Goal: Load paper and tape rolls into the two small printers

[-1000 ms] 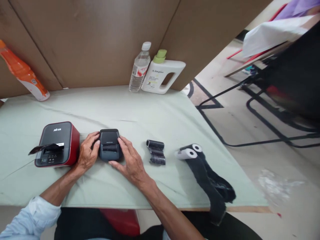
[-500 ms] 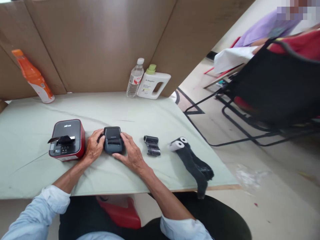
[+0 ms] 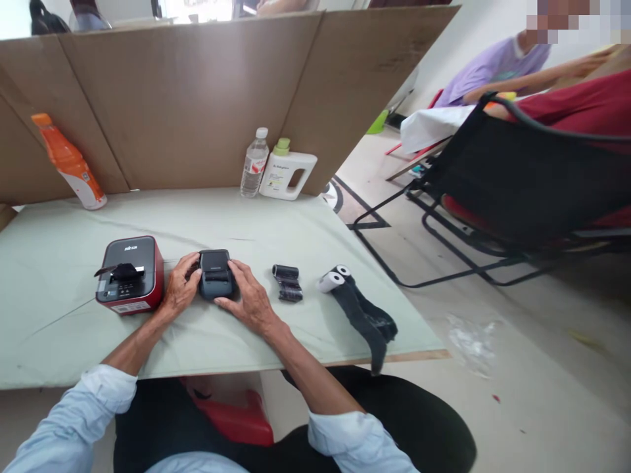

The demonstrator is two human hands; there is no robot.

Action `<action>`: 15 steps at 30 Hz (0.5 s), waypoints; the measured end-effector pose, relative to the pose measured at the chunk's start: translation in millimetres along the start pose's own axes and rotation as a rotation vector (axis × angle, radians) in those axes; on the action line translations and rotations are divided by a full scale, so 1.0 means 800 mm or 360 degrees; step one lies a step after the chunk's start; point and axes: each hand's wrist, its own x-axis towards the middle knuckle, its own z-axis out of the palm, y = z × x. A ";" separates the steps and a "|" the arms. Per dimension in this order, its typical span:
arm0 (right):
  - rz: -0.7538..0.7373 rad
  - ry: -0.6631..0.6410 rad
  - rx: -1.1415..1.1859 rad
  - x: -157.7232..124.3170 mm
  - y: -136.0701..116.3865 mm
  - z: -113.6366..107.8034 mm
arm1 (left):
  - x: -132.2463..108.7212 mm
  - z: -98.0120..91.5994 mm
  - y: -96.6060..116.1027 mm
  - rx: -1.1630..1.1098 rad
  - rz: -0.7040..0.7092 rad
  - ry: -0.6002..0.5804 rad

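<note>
Palms down, left hand (image 3: pixel 178 293) and right hand (image 3: pixel 248 300) have their grip clamped on the small printer (image 3: pixel 215 274); the red printer (image 3: pixel 129 276) at 9 o'clock bears unreadable white lettering.

- Red-and-black printer (image 3: pixel 129 274) on left half of counter (image 3: pixel 296 223), black strip on top
- Orange bottle (image 3: pixel 69 161) leaning on cardboard wall (image 3: pixel 197 98), far left corner
- Water bottle (image 3: pixel 254 164) just beside white jug (image 3: pixel 286 176), far edge
- Black roll (image 3: pixel 286 282) mid-counter
- Two white-cored rolls (image 3: pixel 331 280) near right edge, black ribbon (image 3: pixel 367 322) hanging over near edge
- Black chair (image 3: pixel 517 177) on floor
</note>
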 end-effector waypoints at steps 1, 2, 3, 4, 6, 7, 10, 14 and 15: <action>-0.0001 -0.0001 0.0001 0.000 0.000 0.000 | 0.000 0.000 -0.001 -0.0005 -0.0001 -0.0009; 0.0000 -0.0002 0.0001 0.000 0.000 0.000 | 0.000 -0.001 -0.001 -0.0007 0.0000 -0.0015; 0.0001 -0.0004 0.0000 0.000 0.000 0.000 | -0.001 -0.002 -0.002 -0.0006 0.0001 -0.0020; 0.0002 -0.0003 -0.0003 0.000 0.000 -0.001 | -0.001 -0.002 -0.002 -0.0004 0.0004 -0.0025; -0.0006 0.0000 -0.0007 0.000 -0.001 -0.001 | -0.001 -0.004 -0.003 -0.0005 0.0013 -0.0039; -0.0011 0.0002 -0.0008 0.000 -0.001 -0.001 | -0.001 -0.004 -0.004 -0.0007 0.0018 -0.0046; -0.0012 0.0005 0.0004 0.000 -0.001 -0.002 | -0.002 -0.006 -0.007 -0.0029 0.0025 -0.0080; 0.0023 -0.0003 0.0031 -0.001 -0.001 -0.001 | -0.003 -0.008 -0.011 -0.0072 0.0001 -0.0128; 0.0029 -0.0002 0.0034 -0.002 -0.001 -0.001 | -0.003 -0.008 -0.011 -0.0077 -0.0004 -0.0134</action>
